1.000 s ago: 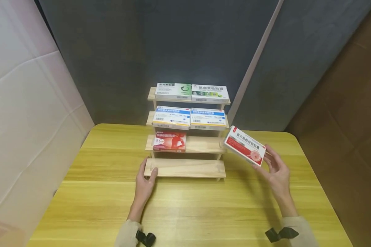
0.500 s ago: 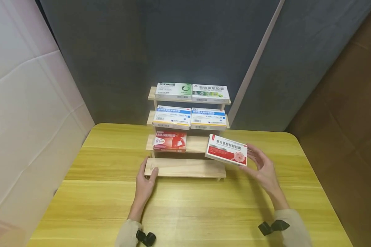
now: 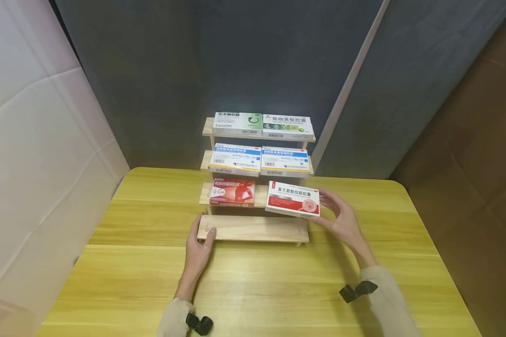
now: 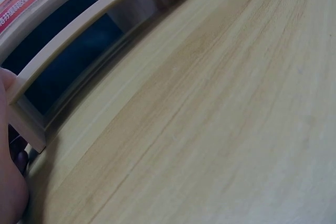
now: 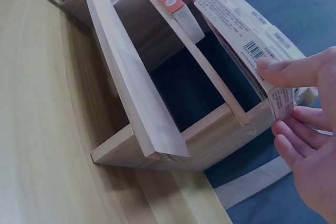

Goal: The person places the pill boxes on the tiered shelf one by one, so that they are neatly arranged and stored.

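A wooden tiered rack (image 3: 257,229) stands on the table. My left hand (image 3: 198,250) grips the left end of its lowest step, thumb on top. My right hand (image 3: 343,224) pinches a white and red medicine box (image 3: 293,199) by its right end, thumb on one side and fingers on the other in the right wrist view. That box is over the right part of the second step from the bottom, slightly tilted; whether it touches the wood I cannot tell. To its left, a red medicine box (image 3: 232,193) lies on the same step, with a small gap between them.
Two blue and white medicine boxes (image 3: 234,159) lie side by side one step higher. The top step bears a green and white box (image 3: 237,124) and another white and green box (image 3: 287,127). A dark curtain (image 3: 253,56) hangs behind the yellow wooden table (image 3: 253,290).
My right hand has moved left with the white and red box, from right of the rack to over the step, and the box has turned nearly level. The left hand stays put.
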The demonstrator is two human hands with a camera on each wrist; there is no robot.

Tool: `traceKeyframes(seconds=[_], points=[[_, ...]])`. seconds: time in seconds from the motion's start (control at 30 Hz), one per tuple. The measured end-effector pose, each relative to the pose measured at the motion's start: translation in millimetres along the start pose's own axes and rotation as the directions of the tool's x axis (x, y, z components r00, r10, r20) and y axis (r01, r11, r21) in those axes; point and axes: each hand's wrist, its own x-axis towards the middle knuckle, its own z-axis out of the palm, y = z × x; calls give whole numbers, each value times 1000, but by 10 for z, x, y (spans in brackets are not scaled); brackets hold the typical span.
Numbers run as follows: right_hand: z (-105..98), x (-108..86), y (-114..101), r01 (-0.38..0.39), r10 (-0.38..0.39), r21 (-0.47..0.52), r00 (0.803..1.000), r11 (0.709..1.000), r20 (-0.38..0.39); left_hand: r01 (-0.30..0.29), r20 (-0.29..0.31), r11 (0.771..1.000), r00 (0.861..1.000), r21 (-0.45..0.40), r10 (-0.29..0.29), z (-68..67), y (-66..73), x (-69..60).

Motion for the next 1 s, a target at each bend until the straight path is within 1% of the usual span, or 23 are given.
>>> traceKeyframes(seconds=[0.23,0.27,0.3,0.33,0.4,0.47,0.5,0.53,0.6,0.7,0.8,0.9,0.93,1.0], points=[[60,104,18,-1,3,-44,999,999,40,6,9,1000,1000,1,-6,-7,8,5],[72,113,15,-1,4,-51,999,999,43,18,12,1000,1000,-2,-18,-11,51,-2],[84,115,-41,-6,9,-59,999,998,50,24,16,1000,1000,-3,-24,-15,108,-16],[97,121,-80,-10,14,-72,998,997,54,32,18,999,999,-6,-32,-16,109,-13],[121,144,-88,-15,20,-93,998,996,57,35,22,999,999,-9,-35,-15,113,-12],[142,168,-94,-20,27,-108,998,994,62,31,20,999,999,-11,-31,-16,105,-11],[149,182,-89,-23,30,-109,997,994,65,21,17,1000,1000,-10,-21,-13,58,-3],[154,201,-32,-20,28,-109,997,994,66,19,15,1000,1000,-12,-19,-8,-1,11],[161,224,21,-14,21,-100,997,995,70,18,15,1000,1000,-10,-18,-4,3,5],[173,262,52,-21,28,-86,997,996,76,41,20,999,999,-9,-41,-6,63,-10],[190,291,73,-34,40,-88,996,996,76,56,23,998,998,-11,-56,-16,205,-44],[207,314,91,-49,56,-95,996,994,76,58,30,998,998,-14,-58,-21,304,-65],[212,320,96,-55,62,-93,995,994,75,57,30,998,998,-12,-56,-22,297,-65],[221,325,107,-63,69,-88,995,994,74,54,27,999,998,-5,-54,-18,227,-50]])
